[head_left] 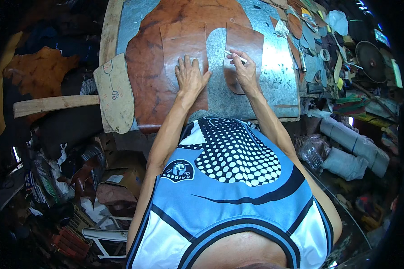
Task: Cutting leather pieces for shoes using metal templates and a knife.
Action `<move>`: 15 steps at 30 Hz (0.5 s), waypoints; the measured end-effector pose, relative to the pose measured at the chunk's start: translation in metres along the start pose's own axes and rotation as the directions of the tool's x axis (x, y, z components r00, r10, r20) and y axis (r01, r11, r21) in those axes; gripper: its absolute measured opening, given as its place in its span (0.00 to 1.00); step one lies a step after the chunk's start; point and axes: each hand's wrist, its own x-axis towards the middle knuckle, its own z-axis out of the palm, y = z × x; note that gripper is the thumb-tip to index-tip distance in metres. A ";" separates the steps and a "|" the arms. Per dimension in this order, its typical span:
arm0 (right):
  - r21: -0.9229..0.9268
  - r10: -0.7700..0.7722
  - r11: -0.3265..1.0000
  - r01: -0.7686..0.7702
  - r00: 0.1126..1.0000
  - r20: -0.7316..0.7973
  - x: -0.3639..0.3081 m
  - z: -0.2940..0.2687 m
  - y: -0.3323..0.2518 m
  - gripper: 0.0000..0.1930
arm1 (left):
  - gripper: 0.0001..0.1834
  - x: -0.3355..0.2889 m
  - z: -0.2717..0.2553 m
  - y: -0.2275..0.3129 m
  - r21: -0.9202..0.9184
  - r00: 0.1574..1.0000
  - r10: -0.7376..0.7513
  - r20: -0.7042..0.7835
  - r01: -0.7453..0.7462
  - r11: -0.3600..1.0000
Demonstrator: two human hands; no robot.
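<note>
My left hand [190,77] lies flat with its fingers spread on a brown leather panel [175,38], which rests on a larger mottled brown hide [143,67]. In my right hand [245,74] a slim white pen-like tool [236,55] is pinched, its tip pointing up and left. Below that hand is a separate brown leather piece [251,38], near whose left edge the tool's tip hovers or touches; I cannot tell which. A strip of grey metal tabletop [216,54] shows between the two leather pieces.
A pale template board [114,101] with drawn marks overhangs the table's left edge, near a wooden plank [56,105]. Leather scraps [294,26], a marker-like tube [302,60] and a tape roll [324,54] crowd the right. Wrapped rolls [354,141] lie at lower right.
</note>
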 end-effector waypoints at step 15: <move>-0.351 -0.139 0.876 0.331 0.870 0.474 -0.020 0.071 0.003 0.13 | 0.28 0.008 -0.021 -0.113 -0.780 0.965 -0.081 -0.249 -0.150 0.608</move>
